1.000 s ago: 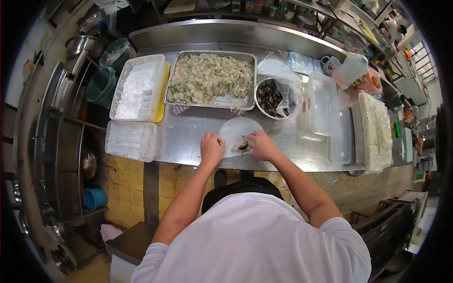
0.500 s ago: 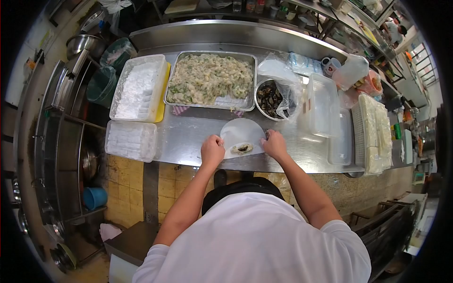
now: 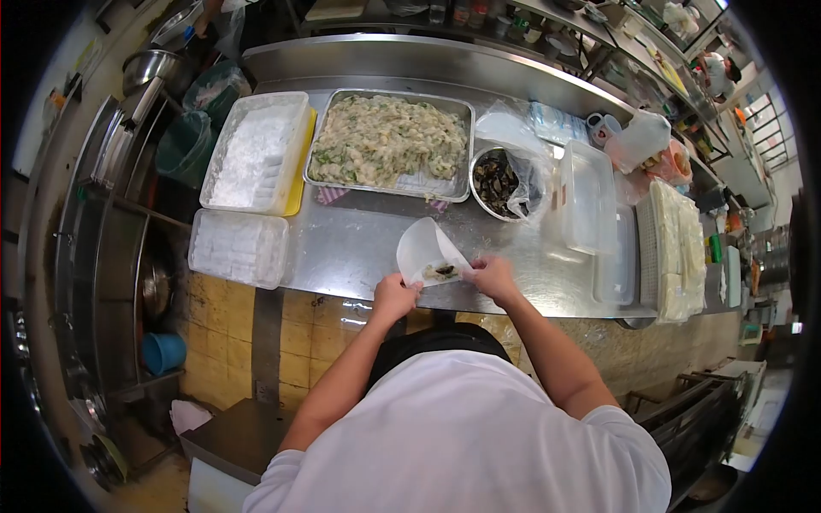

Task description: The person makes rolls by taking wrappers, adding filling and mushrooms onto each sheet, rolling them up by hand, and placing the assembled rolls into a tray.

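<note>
A thin, round white wrapper (image 3: 425,242) lies at the front edge of the steel table, its right side lifted into a slanting fold. On its near part sits a small heap of pale filling (image 3: 442,272) with a dark piece on top. My left hand (image 3: 396,297) pinches the wrapper's near left edge. My right hand (image 3: 493,280) pinches its right edge beside the filling. Beyond the hands stands a metal tray (image 3: 469,154) heaped with pale, green-flecked filling (image 3: 385,137). Right of the tray, a round bowl (image 3: 475,195) holds dark pieces, partly covered by a plastic bag.
At left, one clear tub (image 3: 208,184) holds white powder-covered rolls and a smaller tub (image 3: 284,272) holds white rolls in rows. To the right are plastic containers (image 3: 588,188) and wrapped pale stacks (image 3: 682,248). A person (image 3: 718,75) is far off at upper right.
The wrapper's right side has risen and folded inward. My left hand has shifted slightly right and toward me, and my right hand has come a little nearer. The camera view has shifted slightly.
</note>
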Demonstrator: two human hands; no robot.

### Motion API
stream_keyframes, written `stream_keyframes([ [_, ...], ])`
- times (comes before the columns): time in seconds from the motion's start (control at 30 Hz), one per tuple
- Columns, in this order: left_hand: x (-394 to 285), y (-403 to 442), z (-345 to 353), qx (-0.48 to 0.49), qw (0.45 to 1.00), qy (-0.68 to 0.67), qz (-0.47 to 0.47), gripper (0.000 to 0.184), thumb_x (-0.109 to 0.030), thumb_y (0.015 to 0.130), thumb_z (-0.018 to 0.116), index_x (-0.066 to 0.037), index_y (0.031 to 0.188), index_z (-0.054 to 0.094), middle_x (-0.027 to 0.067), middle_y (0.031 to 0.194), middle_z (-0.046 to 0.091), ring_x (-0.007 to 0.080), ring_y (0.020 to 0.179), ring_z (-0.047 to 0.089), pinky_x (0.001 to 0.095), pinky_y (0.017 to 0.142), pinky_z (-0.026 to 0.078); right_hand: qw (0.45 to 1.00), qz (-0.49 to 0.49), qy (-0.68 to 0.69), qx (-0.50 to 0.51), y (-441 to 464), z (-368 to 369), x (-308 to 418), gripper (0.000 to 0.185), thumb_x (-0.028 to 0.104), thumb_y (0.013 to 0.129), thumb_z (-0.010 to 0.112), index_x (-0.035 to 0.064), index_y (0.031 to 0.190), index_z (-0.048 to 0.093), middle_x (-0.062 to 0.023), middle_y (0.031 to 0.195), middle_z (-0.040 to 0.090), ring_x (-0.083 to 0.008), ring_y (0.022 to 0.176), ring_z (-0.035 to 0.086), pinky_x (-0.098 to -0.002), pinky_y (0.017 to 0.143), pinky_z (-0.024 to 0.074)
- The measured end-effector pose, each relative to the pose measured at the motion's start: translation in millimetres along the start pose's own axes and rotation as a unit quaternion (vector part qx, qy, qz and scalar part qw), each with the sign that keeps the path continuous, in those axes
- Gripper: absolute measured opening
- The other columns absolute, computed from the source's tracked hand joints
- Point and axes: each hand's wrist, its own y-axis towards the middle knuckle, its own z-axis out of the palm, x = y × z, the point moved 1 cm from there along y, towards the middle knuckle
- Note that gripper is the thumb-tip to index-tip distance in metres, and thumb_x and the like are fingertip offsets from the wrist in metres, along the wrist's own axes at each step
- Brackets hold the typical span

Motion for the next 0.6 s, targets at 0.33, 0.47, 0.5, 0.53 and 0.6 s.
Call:
stream_keyframes([
  [0.33, 19, -2, 16, -0.123, 0.982, -0.019, 0.143, 0.018, -0.018, 0.095, 0.081, -0.001, 0.094, 0.074, 0.0109, 0.085, 0.078, 0.0216, 0.072, 0.075, 0.0390, 0.069, 0.059, 0.986, -0.075, -0.125, -0.080, -10, 13, -23, 0.028, 0.020, 0.084, 0.077, -0.0045, 0.097, 0.079, -0.0248, 0.088, 0.078, -0.0379, 0.083, 0.077, -0.0467, 0.078, 0.0585],
  [0.47, -7, -14, 23, -0.204, 0.921, 0.010, 0.331, 0.014, -0.014, 0.086, 0.080, -0.004, 0.093, 0.073, 0.0152, 0.109, 0.076, 0.0356, 0.104, 0.072, 0.0458, 0.089, 0.057, 0.983, -0.087, -0.088, -0.134, -36, 18, 8, 0.026, 0.021, 0.087, 0.075, -0.0046, 0.092, 0.074, -0.0236, 0.084, 0.076, -0.0378, 0.079, 0.075, -0.0476, 0.075, 0.0572],
  [0.5, -13, -14, 25, -0.196, 0.908, 0.046, 0.368, 0.014, -0.013, 0.085, 0.079, -0.004, 0.093, 0.073, 0.0155, 0.113, 0.074, 0.0365, 0.108, 0.070, 0.0469, 0.093, 0.056, 0.981, -0.100, -0.078, -0.146, -36, 24, 5, 0.024, 0.020, 0.088, 0.075, -0.0042, 0.091, 0.073, -0.0233, 0.083, 0.075, -0.0379, 0.077, 0.075, -0.0477, 0.074, 0.0569],
  [0.53, -19, -14, 26, -0.188, 0.891, 0.081, 0.405, 0.014, -0.011, 0.083, 0.078, -0.004, 0.093, 0.072, 0.0158, 0.117, 0.072, 0.0373, 0.113, 0.068, 0.0481, 0.096, 0.054, 0.979, -0.113, -0.068, -0.157, -37, 29, 2, 0.023, 0.019, 0.088, 0.075, -0.0038, 0.091, 0.072, -0.0230, 0.081, 0.074, -0.0379, 0.076, 0.074, -0.0478, 0.073, 0.0567],
  [0.6, -27, -9, 32, -0.162, 0.860, 0.136, 0.465, 0.015, -0.010, 0.081, 0.076, -0.004, 0.095, 0.072, 0.0162, 0.121, 0.070, 0.0381, 0.117, 0.065, 0.0499, 0.101, 0.052, 0.974, -0.145, -0.055, -0.167, -39, 37, -1, 0.019, 0.015, 0.088, 0.076, -0.0024, 0.093, 0.072, -0.0230, 0.084, 0.074, -0.0383, 0.078, 0.074, -0.0474, 0.074, 0.0568],
])
